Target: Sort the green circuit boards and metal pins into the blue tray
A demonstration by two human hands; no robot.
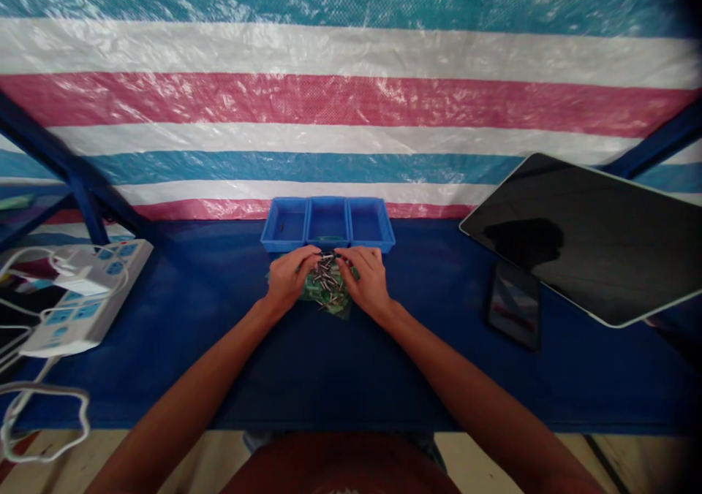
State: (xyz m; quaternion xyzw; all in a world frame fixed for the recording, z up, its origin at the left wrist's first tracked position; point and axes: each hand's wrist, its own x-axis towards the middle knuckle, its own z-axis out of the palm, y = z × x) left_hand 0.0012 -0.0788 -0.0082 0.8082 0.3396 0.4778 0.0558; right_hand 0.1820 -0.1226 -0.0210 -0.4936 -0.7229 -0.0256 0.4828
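Metal pieces lie heaped on a green bag, between the left hand and the right hand, probably so that both hands can reach them equally easily. From the head view, each hand is closed in a pinch at one end of a small dark part, held just over the far side of the heap. Gripping it from both ends likely steadies it and lets the fingers turn or pull it; the part is too small and blurred to identify.

Just beyond both hands sits a blue tray with three compartments side by side, its near wall close to the fingertips, which should make for a short reach. The compartment nearest the left hand holds a small dark bit.

Well out to the left of the left hand, a power strip with white cables rests on the blue surface. Well out to the right of the right hand lie a phone and a dark screen, seemingly set aside to give both forearms room.
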